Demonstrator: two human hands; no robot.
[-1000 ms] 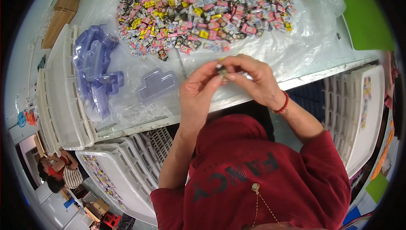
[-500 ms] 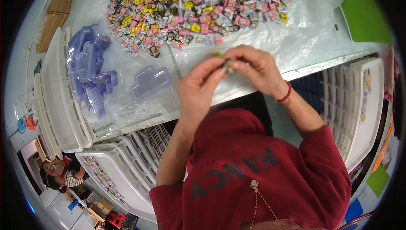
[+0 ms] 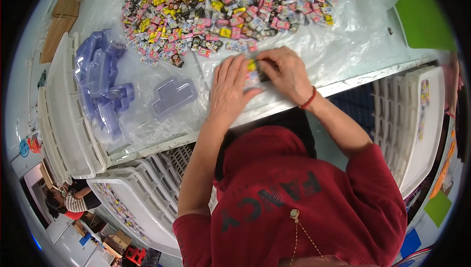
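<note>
A few small packets (image 3: pixel 251 74), yellow, pink and white, lie together on the plastic-covered table between my hands. My left hand (image 3: pixel 228 90) rests along their left side, its fingers stretched out and its thumb apart. On their right, my right hand (image 3: pixel 287 76) has bent fingers closed over a dark small packet (image 3: pixel 268 69), partly hidden and blurred. Just beyond my fingertips spreads a big pile of small packets (image 3: pixel 211 12) in pink, yellow, black and white. A single clear bluish plastic tray (image 3: pixel 174 97) with a stepped outline lies left of my left hand.
More bluish plastic trays (image 3: pixel 100 73) are heaped at the left. White slatted crates (image 3: pixel 73 115) stand beside the table, with others (image 3: pixel 142 203) below its front edge and at the right (image 3: pixel 417 124). A green board (image 3: pixel 424 12) covers the far right corner. Another person (image 3: pixel 78 200) sits at lower left.
My hands, raised and pinching together at a small thing, have come down and apart onto the table around the packets. The left fingers have straightened. The other person's posture has shifted.
</note>
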